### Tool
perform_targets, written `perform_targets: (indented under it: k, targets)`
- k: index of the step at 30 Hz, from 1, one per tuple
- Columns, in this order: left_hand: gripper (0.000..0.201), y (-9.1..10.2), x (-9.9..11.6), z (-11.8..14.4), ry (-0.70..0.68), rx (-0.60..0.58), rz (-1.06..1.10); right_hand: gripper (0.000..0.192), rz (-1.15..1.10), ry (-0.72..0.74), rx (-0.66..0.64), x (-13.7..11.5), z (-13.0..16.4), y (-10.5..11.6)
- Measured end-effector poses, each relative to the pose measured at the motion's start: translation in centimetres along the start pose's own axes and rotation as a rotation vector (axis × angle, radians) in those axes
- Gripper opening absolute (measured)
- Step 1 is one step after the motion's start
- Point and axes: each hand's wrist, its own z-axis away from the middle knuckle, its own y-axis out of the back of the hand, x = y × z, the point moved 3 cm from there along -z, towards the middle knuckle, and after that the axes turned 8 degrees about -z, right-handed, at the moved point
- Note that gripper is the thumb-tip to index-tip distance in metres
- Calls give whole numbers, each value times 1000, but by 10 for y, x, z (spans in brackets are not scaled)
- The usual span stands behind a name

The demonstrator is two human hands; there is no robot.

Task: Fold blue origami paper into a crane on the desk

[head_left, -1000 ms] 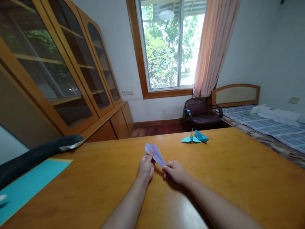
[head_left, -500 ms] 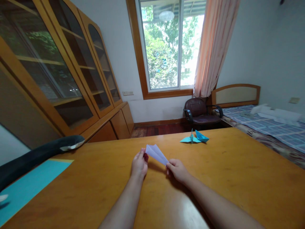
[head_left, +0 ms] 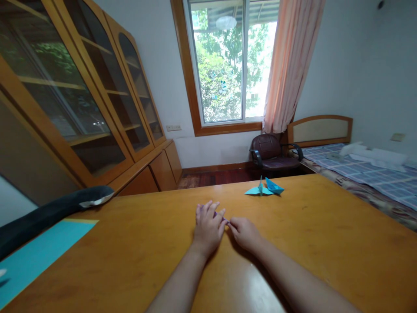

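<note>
- Surface [head_left: 146,261]: near its far edge, crane [head_left: 260,190] beside blue fold [head_left: 274,186].
- Your left grip [head_left: 208,228]: fingers spread over purple paper [head_left: 228,223].
- Your right grip [head_left: 245,233]: pinching the paper's end.

Purple paper [head_left: 227,221], mostly hidden beneath left hand [head_left: 208,226], end pinched in right hand [head_left: 244,232].
</note>
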Motion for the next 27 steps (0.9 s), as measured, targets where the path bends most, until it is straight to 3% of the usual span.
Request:
perform_targets:
  k: [8,14,27]
  targets:
    - [10,-1,-13,-4,34,-56,363,33,0,65,10,-2,1,2]
    - [11,3,-10,-8,-23,-109,334,33,-4,83,50,1,-1,6]
    - [10,7,-23,-10,51,-100,318,36,-21,107,127,7,-5,20]
